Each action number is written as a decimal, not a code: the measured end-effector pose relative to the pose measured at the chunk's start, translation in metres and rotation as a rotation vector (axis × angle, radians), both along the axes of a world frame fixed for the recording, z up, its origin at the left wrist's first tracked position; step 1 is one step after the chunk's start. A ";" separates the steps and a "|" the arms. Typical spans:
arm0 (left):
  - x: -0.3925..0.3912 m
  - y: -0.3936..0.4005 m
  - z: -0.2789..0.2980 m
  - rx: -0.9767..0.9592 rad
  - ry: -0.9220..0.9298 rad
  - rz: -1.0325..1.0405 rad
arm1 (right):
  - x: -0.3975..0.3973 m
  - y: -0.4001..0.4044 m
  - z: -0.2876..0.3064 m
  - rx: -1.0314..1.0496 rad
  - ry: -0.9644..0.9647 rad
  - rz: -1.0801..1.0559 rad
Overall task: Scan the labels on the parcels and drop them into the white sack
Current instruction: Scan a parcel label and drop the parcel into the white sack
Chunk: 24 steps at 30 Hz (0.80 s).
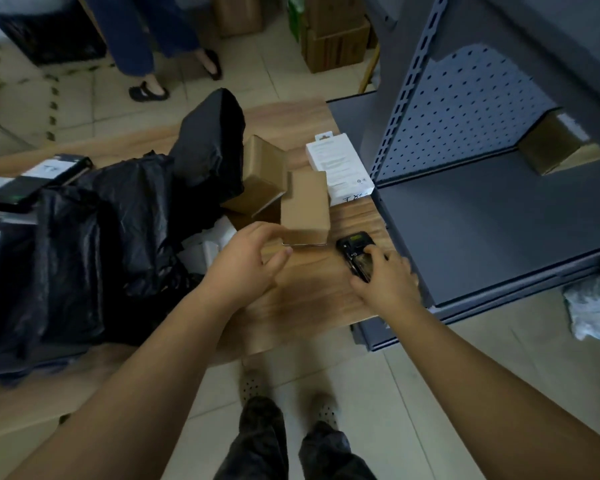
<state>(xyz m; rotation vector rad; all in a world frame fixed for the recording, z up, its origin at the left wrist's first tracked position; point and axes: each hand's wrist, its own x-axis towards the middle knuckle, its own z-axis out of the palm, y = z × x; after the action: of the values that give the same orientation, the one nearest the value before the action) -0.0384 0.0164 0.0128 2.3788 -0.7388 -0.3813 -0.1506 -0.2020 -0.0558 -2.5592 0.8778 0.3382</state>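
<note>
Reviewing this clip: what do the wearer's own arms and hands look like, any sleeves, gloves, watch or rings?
Both forearms are bare all the way to the frame edge, with no sleeves showing. The left hand and right hand wear no gloves. No watch, bracelet or ring is visible. Nails look short and unpainted.

Left: black bags crowd the bench.
Right: grey shelf walls the edge.
Front: bare wood between both hands.
</note>
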 end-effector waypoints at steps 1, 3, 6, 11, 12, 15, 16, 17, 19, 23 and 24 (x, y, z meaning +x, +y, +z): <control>-0.004 0.002 0.007 -0.006 -0.009 0.023 | -0.005 -0.003 0.009 0.009 -0.027 -0.007; -0.013 0.006 0.023 -0.018 -0.029 0.065 | -0.011 -0.007 0.029 0.032 -0.084 -0.022; -0.023 0.019 0.050 -0.049 -0.084 0.127 | -0.010 -0.008 0.064 0.063 -0.192 0.005; -0.037 0.057 0.096 -0.102 -0.133 0.245 | 0.009 0.023 0.123 0.135 -0.345 0.107; -0.038 0.067 0.104 -0.108 -0.148 0.267 | 0.013 0.033 0.133 0.144 -0.364 0.131; -0.043 0.102 0.126 -0.115 -0.196 0.326 | 0.023 0.067 0.159 0.217 -0.422 0.197; -0.045 0.116 0.132 -0.122 -0.199 0.346 | 0.026 0.080 0.167 0.242 -0.435 0.219; -0.046 0.130 0.137 -0.131 -0.199 0.364 | 0.028 0.094 0.174 0.250 -0.446 0.249; -0.050 0.161 0.143 -0.138 -0.201 0.398 | 0.030 0.125 0.184 0.237 -0.463 0.316; -0.057 0.228 0.148 -0.169 -0.198 0.468 | 0.031 0.188 0.199 0.191 -0.489 0.405; -0.059 0.245 0.149 -0.165 -0.197 0.480 | 0.031 0.204 0.201 0.181 -0.497 0.425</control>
<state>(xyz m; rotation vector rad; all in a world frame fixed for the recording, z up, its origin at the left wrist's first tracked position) -0.0978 0.2618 0.1614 2.3578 -0.2495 0.1121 -0.1193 0.0016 0.1456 -2.4702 0.1165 -0.1015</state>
